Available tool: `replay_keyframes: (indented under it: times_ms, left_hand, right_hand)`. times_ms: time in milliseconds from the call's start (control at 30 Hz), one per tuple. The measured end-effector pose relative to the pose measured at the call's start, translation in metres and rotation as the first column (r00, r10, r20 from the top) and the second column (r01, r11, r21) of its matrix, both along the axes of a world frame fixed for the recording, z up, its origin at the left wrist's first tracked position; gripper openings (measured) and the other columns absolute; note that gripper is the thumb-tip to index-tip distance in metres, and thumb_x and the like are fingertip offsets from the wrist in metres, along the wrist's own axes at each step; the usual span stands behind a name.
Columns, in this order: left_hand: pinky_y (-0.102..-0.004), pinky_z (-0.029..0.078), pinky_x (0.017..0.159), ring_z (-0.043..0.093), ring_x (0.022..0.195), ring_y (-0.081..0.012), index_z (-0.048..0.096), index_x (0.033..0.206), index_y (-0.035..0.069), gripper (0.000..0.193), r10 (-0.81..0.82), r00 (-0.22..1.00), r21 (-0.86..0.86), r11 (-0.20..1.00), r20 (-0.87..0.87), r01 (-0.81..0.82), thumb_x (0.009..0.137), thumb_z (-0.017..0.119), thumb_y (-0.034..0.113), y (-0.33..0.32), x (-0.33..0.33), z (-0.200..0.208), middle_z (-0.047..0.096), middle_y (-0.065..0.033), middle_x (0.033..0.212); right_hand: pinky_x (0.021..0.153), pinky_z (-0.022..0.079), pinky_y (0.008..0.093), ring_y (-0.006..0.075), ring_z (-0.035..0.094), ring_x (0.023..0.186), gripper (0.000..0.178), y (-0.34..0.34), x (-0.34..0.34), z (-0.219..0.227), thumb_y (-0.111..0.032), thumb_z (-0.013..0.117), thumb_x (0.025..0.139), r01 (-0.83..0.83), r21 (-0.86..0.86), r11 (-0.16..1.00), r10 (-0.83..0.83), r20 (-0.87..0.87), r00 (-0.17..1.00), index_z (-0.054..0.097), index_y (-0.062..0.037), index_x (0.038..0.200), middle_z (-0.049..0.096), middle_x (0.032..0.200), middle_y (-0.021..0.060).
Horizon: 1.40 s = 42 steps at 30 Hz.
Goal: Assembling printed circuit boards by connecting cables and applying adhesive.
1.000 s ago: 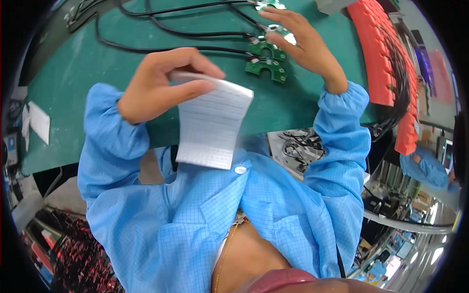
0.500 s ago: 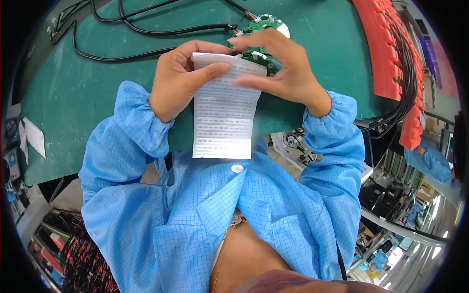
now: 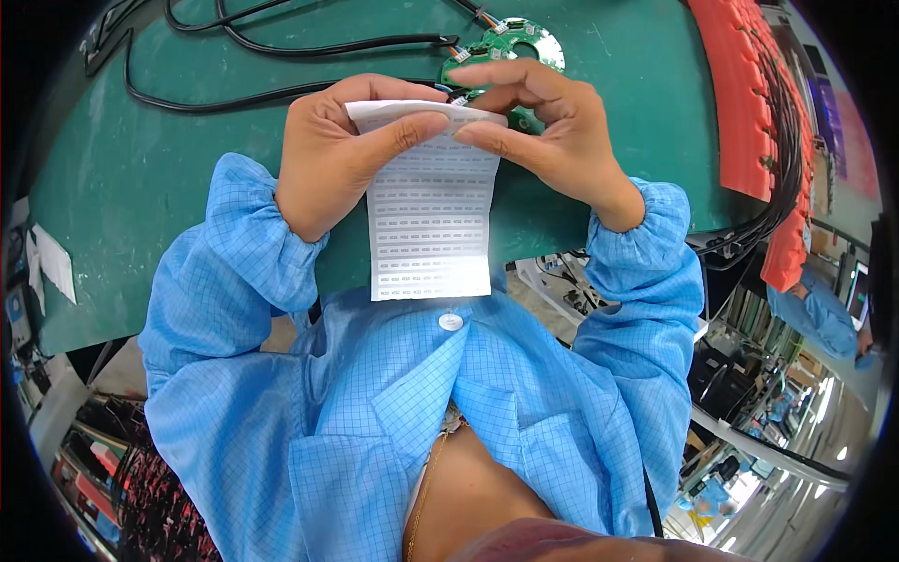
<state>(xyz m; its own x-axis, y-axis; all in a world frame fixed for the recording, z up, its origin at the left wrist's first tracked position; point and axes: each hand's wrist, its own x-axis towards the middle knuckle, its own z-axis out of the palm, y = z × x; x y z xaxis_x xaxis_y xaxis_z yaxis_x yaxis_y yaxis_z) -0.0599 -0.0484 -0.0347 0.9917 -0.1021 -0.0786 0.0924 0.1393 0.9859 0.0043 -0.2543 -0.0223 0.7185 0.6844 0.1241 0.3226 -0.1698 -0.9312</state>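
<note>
While its lower rows (image 3: pixel 431 251) were intact, the printed sheet (image 3: pixel 431 201) was pinched by the left hand (image 3: pixel 330 167) and, seemingly, half-curled right hand (image 3: pixel 564 140).

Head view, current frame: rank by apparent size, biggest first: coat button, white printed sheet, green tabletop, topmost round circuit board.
1. Green tabletop
2. White printed sheet
3. Topmost round circuit board, judged by its visible part
4. Coat button

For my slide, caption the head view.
Left hand holding a white printed sheet, right hand at its top, near green circuit boards on a table.
</note>
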Motion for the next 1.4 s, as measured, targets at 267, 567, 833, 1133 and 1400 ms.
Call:
replay_keyframes:
  times_ms: [267,567,833,1133,1400]
  left_hand:
    - [-0.0238,0.053,0.064,0.065,0.074,-0.0117,0.067,0.097,0.004,0.018,0.053,0.996,0.052,0.997,0.069,-0.057,0.082,0.072,0.013,-0.006,-0.001,-0.002,0.07,-0.0068,0.086]
    - [-0.0239,0.053,0.064,0.065,0.074,-0.0116,0.067,0.097,0.004,0.019,0.065,0.994,0.074,0.995,0.088,-0.072,0.081,0.072,0.013,-0.006,0.0,-0.001,0.069,-0.0074,0.087]
    - [-0.0239,0.052,0.066,0.065,0.075,-0.0124,0.066,0.097,0.003,0.019,0.051,0.998,0.035,0.998,0.03,-0.052,0.081,0.072,0.013,-0.003,0.0,0.0,0.069,-0.007,0.086]
    - [-0.0273,0.052,0.069,0.066,0.076,-0.0173,0.068,0.088,0.0,0.012,-0.098,0.954,0.338,0.941,0.284,-0.004,0.077,0.071,0.001,-0.006,-0.064,-0.008,0.068,-0.0109,0.084]
    - [-0.0302,0.051,0.065,0.066,0.075,-0.0228,0.068,0.089,0.0,0.014,-0.091,0.936,0.365,0.93,0.341,-0.043,0.075,0.072,0.001,-0.012,-0.061,-0.006,0.068,-0.0123,0.082]
  right_hand:
    - [0.072,0.052,0.0239,0.013,0.063,0.08,0.027,-0.002,0.004,-0.006,-0.009,0.075,0.078,-0.009,0.058,0.998,0.0,0.151,0.989,0.068,-0.0015,0.103,0.067,0.09,0.0079]
    - [0.07,0.053,0.0245,0.013,0.064,0.076,0.017,-0.003,0.002,-0.007,-0.007,0.073,0.079,0.035,0.117,0.993,-0.051,0.134,0.99,0.067,-0.0001,0.093,0.067,0.088,0.0071]
    - [0.07,0.053,0.025,0.0131,0.063,0.077,0.013,-0.004,0.001,-0.005,-0.007,0.068,0.084,0.004,0.057,0.998,-0.016,0.214,0.977,0.065,0.0017,0.094,0.066,0.087,0.0076]
    - [0.067,0.048,0.0334,0.0259,0.061,0.073,0.018,0.0,0.05,0.046,-0.017,0.062,0.086,-0.189,-0.332,0.924,0.185,-0.043,0.982,0.065,0.0003,0.089,0.064,0.08,0.0106]
    - [0.081,0.043,0.0326,0.0263,0.053,0.092,0.013,0.008,0.046,0.036,-0.013,0.059,0.089,-0.386,-0.348,0.854,0.465,0.179,0.867,0.059,-0.0001,0.089,0.051,0.098,0.0133]
